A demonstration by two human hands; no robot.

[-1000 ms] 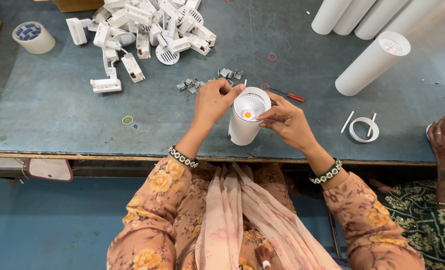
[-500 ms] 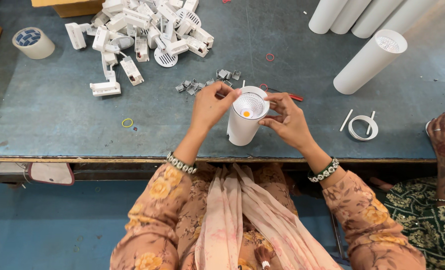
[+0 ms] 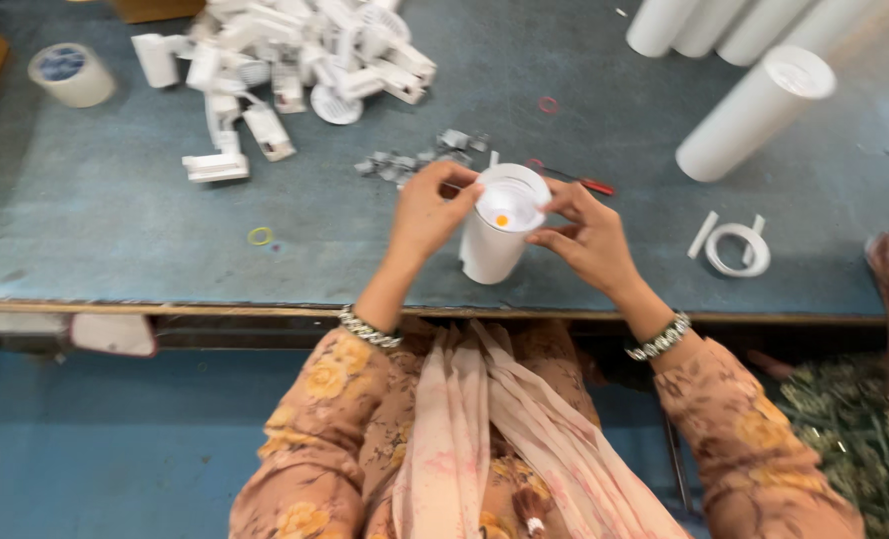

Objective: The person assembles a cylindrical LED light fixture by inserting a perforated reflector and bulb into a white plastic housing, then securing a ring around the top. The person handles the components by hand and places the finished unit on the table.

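a white plastic cylindrical lamp housing stands near the front edge of the blue-grey felt-covered desk, between the two hands. its long axis runs nearly upright, tilted a little so the open mouth points up toward the camera and slightly away from the person; inside the mouth a white cone-shaped reflector shows with a small orange-yellow dot at its centre. the base rests on the desk.

the left hand has its fingers curled, the fingertips pinching the left side of the housing's rim. the right hand grips the right side of the rim, thumb and forefinger pressed to the edge, the other fingers bent beside the wall.

just behind the housing lies a scatter of small grey metal clips, and a thin red-handled tool lies close behind the right hand. further back on the left is a heap of white plastic lamp parts, with a roll of pale tape well off to the left. a small yellow rubber band lies left of the left hand. to the right are long white tubes lying on their sides and a white ring with tabs.
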